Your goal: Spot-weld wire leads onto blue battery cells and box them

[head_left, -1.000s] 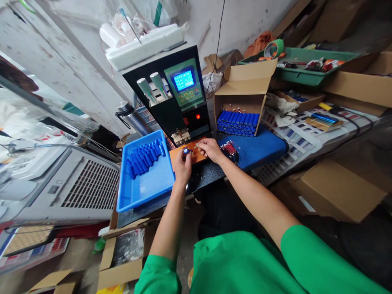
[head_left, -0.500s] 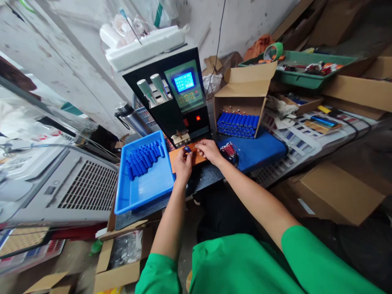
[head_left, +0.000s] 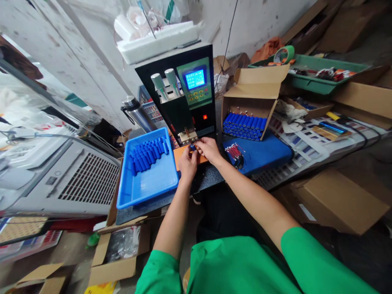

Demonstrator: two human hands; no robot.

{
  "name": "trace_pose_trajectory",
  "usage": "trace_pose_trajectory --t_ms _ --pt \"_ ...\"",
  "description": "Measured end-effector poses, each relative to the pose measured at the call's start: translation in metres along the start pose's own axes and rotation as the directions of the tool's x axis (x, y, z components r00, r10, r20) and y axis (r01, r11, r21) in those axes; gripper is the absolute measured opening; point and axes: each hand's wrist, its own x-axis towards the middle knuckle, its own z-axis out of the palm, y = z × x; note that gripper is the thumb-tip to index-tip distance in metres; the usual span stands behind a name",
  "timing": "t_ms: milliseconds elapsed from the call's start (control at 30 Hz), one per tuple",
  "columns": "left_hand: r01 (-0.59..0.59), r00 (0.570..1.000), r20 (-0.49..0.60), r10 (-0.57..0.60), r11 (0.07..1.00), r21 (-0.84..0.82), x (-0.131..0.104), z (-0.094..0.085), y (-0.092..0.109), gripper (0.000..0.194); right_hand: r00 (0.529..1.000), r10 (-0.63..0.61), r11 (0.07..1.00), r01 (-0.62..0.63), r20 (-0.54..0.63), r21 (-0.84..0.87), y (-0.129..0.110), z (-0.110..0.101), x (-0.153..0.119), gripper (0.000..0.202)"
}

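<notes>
Close beneath the electrodes [head_left: 187, 136] of a black spot welder [head_left: 171, 110], a blue cylindrical battery cell [head_left: 193, 148] is gripped by my left hand [head_left: 188, 163], fingers closed round it. My right hand [head_left: 209, 150] is pinched beside the cell's end, its fingertips meeting it from the right. Whatever sits in that pinch is too small to make out. Under both hands lies an orange block [head_left: 179, 154]. I cannot tell whether the cell touches the electrodes.
Left of the hands stands a blue tray [head_left: 147, 194] with many blue cells. On the right are a bundle of red and black wires [head_left: 235, 154] and an open cardboard box [head_left: 254, 92] stacked with cells. A steel flask [head_left: 139, 114] stands behind the tray.
The view has shifted, so the bench appears further right. Relative to the welder, both hands have moved in closer under the electrodes, and my right hand has closed in on the cell.
</notes>
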Motion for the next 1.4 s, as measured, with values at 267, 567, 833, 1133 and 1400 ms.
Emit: trace_pose_trajectory --t_ms 267,567,833,1133,1400 --pt "-0.003 1.000 -0.027 0.003 1.000 0.013 0.0001 0.0013 0.0000 0.029 0.996 -0.086 0.989 0.083 -0.024 -0.121 0.0058 0.0033 0.0051 0.025" --pt "0.002 1.000 -0.016 -0.002 0.999 0.043 -0.0003 0.0011 0.0011 0.029 0.996 -0.085 0.986 0.079 -0.034 -0.147 0.0070 0.0041 0.0067 0.019" --pt "-0.003 1.000 -0.015 0.004 1.000 0.023 -0.0014 0.0013 0.0011 0.026 1.000 -0.025 0.994 0.026 0.018 -0.107 0.0051 0.0011 0.0072 0.023" --pt "-0.007 0.999 -0.034 0.008 0.999 0.041 -0.0021 0.0009 0.0036 0.027 1.000 -0.018 0.994 0.020 0.020 -0.103 0.0041 0.0014 0.0061 0.022" --pt "0.003 1.000 -0.026 -0.002 0.999 0.041 -0.0024 0.0010 0.0055 0.029 0.999 -0.024 0.993 0.026 0.021 -0.113 0.0036 0.0007 0.0053 0.023"
